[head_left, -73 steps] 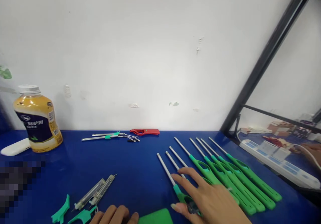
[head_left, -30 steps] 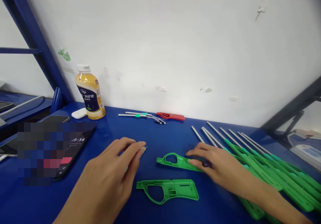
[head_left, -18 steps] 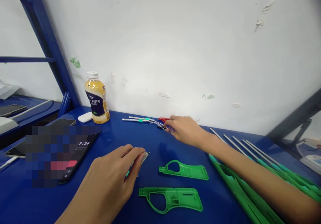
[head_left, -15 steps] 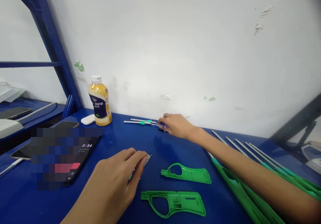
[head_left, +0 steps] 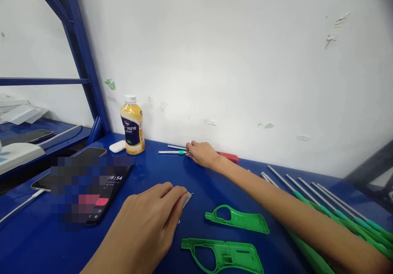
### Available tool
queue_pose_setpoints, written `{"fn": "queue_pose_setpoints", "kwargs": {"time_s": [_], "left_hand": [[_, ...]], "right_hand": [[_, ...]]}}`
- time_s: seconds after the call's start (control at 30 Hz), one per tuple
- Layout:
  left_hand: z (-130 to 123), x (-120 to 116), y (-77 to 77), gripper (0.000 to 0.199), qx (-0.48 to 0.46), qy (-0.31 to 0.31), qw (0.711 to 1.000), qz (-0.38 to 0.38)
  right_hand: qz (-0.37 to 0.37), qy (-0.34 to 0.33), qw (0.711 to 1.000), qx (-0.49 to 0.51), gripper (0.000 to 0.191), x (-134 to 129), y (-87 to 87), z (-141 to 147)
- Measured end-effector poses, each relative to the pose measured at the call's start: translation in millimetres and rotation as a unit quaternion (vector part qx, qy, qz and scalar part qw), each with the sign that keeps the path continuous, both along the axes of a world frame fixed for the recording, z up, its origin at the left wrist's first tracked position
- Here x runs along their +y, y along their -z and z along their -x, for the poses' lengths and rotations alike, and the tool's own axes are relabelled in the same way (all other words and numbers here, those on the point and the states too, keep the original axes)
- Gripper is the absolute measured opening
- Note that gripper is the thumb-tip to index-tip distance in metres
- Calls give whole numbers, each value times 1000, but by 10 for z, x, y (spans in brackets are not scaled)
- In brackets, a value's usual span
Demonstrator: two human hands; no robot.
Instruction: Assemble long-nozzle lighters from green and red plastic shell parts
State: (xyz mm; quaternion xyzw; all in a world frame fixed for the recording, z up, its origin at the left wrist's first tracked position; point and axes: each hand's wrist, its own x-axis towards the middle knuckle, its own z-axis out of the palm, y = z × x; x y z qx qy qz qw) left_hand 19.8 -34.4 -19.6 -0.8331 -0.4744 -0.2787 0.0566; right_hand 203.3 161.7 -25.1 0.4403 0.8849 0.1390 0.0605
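Note:
My left hand (head_left: 153,220) pinches a small pale, translucent piece (head_left: 187,199) with a thin metal pin at its tip; most of it is hidden by the fingers. Two green lighter-handle shell halves, an upper one (head_left: 245,221) and a lower one (head_left: 242,257), lie to its right, the lower with its moulded inside facing up. At the back by the wall, my right hand (head_left: 201,154) has its fingers closed at a thin metal tube (head_left: 168,152) with a green collar. Another metal tube lies just behind it. Behind my right wrist shows a red piece (head_left: 228,156).
Several green lighters with long metal tubes (head_left: 344,212) lie at the right, partly under my right forearm. A yellow drink bottle (head_left: 132,126) stands at the back left beside a white case (head_left: 117,146). Phones (head_left: 107,200) and a white cable lie at the left, near a blue frame (head_left: 82,57).
My right hand has shifted left along the metal tubes to the green collar, uncovering the red piece. My left hand keeps its pinch. The whole view has shifted slightly.

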Motion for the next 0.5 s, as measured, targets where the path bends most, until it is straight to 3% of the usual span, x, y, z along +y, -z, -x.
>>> {"fn": "queue_pose_setpoints", "kwargs": {"time_s": [0.27,0.43,0.5], "left_hand": [[32,-14,14,36,4,-11,1000,10],[16,-41,-45,25,-47,-9,996,-75],[-27,-60,-60,34,-52,-18,992,-110]], "right_hand": [[-2,18,1000,20,42,-185,-168,-161],[-26,16,999,44,40,-683,-469,-493],[-39,-4,998,52,31,-991,-561,-606]]}}
